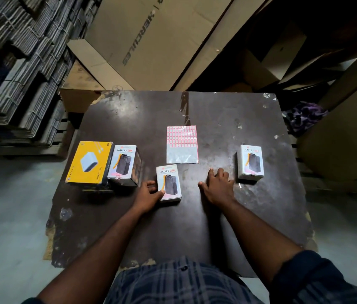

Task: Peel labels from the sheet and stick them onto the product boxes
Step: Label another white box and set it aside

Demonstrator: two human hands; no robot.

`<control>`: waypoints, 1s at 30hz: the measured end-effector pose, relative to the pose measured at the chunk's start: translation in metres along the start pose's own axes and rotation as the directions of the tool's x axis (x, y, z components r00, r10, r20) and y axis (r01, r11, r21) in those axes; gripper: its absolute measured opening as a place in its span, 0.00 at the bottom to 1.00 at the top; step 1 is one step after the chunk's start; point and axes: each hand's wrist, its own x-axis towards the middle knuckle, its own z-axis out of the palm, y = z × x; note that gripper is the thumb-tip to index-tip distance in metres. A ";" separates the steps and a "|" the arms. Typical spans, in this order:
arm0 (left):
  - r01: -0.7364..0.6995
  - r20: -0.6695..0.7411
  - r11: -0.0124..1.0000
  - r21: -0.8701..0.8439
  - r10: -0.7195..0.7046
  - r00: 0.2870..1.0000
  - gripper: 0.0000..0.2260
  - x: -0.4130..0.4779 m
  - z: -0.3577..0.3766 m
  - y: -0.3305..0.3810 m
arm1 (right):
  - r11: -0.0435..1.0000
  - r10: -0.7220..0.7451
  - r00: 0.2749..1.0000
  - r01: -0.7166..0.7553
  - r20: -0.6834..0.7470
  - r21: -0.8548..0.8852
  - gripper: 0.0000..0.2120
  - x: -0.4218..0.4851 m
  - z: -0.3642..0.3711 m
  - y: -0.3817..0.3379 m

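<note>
Paper label sheet [182, 144], white with rows of small red-bordered labels over its upper part and bare glossy backing below, is being left lying flat on the dark, scuffed wooden tabletop [195, 227], touched by neither hand. Just nearer than the label sheet and slightly to its left, a small white product box [169, 183] printed with a dark power bank is being gripped by the left hand [149, 195], whose fingers are being curled round the box's left edge. Nearer than the sheet and to its right, the right hand [218, 183] is being rested palm-down on the tabletop, its fingers being held straight and spread, with nothing in them. Right of the sheet, a second white box [250, 162] with the same print is being left apart from the right hand. Well left of the sheet, a third white box [122, 164] is being kept against a yellow rectangular carton [89, 163] showing a white charger; the two are touching. Beyond the sheet, large brown corrugated cartons [151, 40] are being kept past the tabletop's far edge.
</note>
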 end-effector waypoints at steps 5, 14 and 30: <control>0.000 -0.023 1.000 0.013 0.001 1.000 0.23 0.000 -0.003 0.001 | 0.812 0.253 0.966 -0.179 -0.058 0.556 0.16 0.011 0.005 0.019; -0.010 -0.012 0.998 0.069 0.011 1.000 0.22 0.002 0.000 0.002 | 0.928 0.124 0.990 -0.141 0.070 0.344 0.10 0.008 0.008 0.019; -0.058 -0.037 0.996 0.064 0.060 0.997 0.21 0.004 -0.003 0.002 | 0.740 0.308 0.947 -0.297 0.090 0.603 0.16 0.013 0.007 0.017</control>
